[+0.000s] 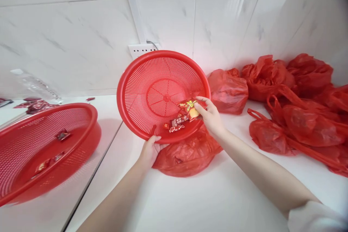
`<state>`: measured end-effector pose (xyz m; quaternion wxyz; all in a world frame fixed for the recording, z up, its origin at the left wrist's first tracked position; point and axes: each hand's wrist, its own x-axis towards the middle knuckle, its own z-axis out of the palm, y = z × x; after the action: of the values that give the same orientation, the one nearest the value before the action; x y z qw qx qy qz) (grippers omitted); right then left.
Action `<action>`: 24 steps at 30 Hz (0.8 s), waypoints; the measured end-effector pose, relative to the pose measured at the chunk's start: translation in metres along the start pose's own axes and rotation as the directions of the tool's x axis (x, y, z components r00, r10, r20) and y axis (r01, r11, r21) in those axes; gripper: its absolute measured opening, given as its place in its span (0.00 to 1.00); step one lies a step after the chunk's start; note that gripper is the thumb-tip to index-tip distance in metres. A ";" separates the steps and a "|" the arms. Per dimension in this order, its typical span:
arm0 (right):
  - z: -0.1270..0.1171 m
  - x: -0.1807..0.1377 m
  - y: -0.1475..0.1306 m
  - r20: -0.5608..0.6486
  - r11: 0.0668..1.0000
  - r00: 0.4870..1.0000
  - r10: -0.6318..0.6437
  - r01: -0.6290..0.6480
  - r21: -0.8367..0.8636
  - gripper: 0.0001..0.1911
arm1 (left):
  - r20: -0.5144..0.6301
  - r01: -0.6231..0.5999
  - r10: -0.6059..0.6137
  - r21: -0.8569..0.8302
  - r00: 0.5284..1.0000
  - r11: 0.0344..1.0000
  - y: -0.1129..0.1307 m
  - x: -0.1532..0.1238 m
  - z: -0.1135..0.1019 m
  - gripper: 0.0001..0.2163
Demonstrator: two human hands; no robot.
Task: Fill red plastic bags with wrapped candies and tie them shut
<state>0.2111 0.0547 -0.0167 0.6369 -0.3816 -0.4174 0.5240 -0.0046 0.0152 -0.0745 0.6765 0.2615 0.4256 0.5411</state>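
Observation:
My left hand (149, 152) grips the lower rim of a round red perforated basket (152, 87), which is tilted up so its inside faces me. My right hand (209, 114) reaches into the basket and pinches a small red and yellow candy packet (189, 108). Another red wrapped candy (176, 125) lies at the basket's lower inside edge. Under the basket sits a crumpled red plastic bag (187, 154) on the white counter.
A second red perforated basket (16, 145) with a few candies stands at the left. Several tied red plastic bags (293, 112) are heaped at the right against the tiled wall. A white wall socket (138, 49) sits behind the raised basket. Loose wrappers (35, 105) lie at the far left.

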 end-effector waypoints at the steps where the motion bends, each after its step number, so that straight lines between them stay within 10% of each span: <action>1: 0.001 -0.002 -0.001 0.033 0.999 0.999 -0.026 0.027 -0.036 0.24 | 0.002 0.010 -0.010 -0.002 1.000 1.000 0.000 0.000 0.000 0.15; 13: 0.006 -0.017 -0.007 0.128 0.953 0.955 -0.267 0.281 -0.109 0.16 | -0.004 0.016 -0.016 0.001 1.000 1.000 -0.001 0.000 -0.001 0.15; 24: 0.003 -0.005 0.002 0.147 0.987 0.988 0.055 -0.076 0.144 0.20 | 0.008 0.012 -0.012 0.000 1.000 1.000 -0.001 -0.001 -0.001 0.14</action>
<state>0.2073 0.0497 -0.0182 0.6144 -0.3080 -0.4088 0.6004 -0.0052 0.0144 -0.0755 0.6813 0.2610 0.4245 0.5362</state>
